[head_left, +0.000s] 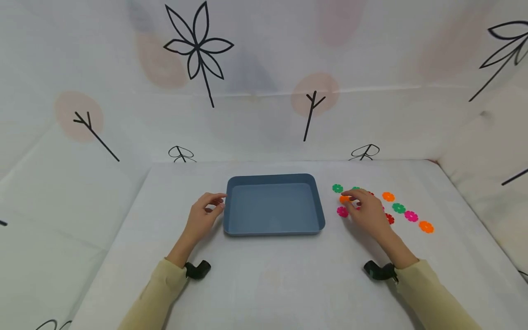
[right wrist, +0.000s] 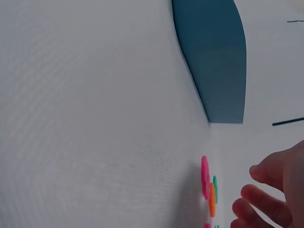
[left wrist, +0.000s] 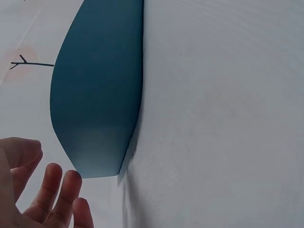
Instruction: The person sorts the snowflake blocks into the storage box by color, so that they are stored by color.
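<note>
A blue-grey rectangular tray (head_left: 274,208) lies on the white table, its inside bare. My left hand (head_left: 205,213) is at the tray's left side, fingers loosely bent with nothing in them; whether the fingertips touch the rim I cannot tell. Over the flower-shaped pieces right of the tray hovers my right hand (head_left: 367,213), its fingers relaxed and holding nothing. Near its fingertips lie an orange flower piece (head_left: 344,199), a pink flower piece (head_left: 342,211) and a green flower piece (head_left: 337,188). The right hand partly hides several others. In the right wrist view the pink piece (right wrist: 205,177) lies below the fingers.
Further right on the table lie more flower pieces, among them an orange one (head_left: 426,227), a pink one (head_left: 411,216) and a green one (head_left: 398,208). White cloth walls (head_left: 255,123) with black plant drawings stand behind and beside the table. Each wrist wears a dark strap-like device (head_left: 198,270).
</note>
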`<state>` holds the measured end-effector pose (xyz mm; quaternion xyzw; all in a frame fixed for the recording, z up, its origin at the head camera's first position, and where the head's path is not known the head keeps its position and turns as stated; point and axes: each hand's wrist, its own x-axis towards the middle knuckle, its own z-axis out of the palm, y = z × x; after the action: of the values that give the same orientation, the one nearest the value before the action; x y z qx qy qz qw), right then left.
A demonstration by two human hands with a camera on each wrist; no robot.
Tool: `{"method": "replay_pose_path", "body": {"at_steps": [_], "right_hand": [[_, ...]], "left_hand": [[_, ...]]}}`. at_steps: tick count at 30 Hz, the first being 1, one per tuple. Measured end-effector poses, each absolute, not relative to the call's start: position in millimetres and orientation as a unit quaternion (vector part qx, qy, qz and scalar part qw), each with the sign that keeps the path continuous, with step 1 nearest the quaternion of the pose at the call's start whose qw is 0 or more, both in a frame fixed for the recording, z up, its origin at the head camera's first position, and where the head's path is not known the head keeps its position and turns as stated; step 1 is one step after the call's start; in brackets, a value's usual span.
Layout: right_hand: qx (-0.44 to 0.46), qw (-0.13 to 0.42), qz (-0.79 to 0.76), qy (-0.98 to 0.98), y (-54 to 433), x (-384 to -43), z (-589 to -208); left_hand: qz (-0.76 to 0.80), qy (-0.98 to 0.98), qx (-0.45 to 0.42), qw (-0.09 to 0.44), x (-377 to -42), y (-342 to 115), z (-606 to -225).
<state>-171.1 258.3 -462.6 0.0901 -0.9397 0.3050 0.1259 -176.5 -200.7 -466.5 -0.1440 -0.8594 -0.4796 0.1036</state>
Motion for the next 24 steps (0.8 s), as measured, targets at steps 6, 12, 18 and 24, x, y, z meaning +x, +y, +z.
{"method": "replay_pose_path", "body": {"at_steps": [6, 12, 18, 24], "right_hand": [[0.073, 0.079, 0.311, -0.944, 263, -173, -465], [0.070, 0.041, 0.311, -0.947, 267, -177, -470], [0.063, 0.020, 0.312, -0.948, 269, -182, -467], [0.045, 0.009, 0.302, -0.952, 266, -187, -464]], "left_hand": [[-0.543, -0.828, -0.126, 0.058, -183, -201, -471], [-0.578, -0.807, -0.119, 0.014, -179, -199, -459], [-0.565, -0.819, -0.102, -0.011, -178, -198, -455], [-0.562, -0.822, -0.088, -0.007, -188, -204, -483]]}}
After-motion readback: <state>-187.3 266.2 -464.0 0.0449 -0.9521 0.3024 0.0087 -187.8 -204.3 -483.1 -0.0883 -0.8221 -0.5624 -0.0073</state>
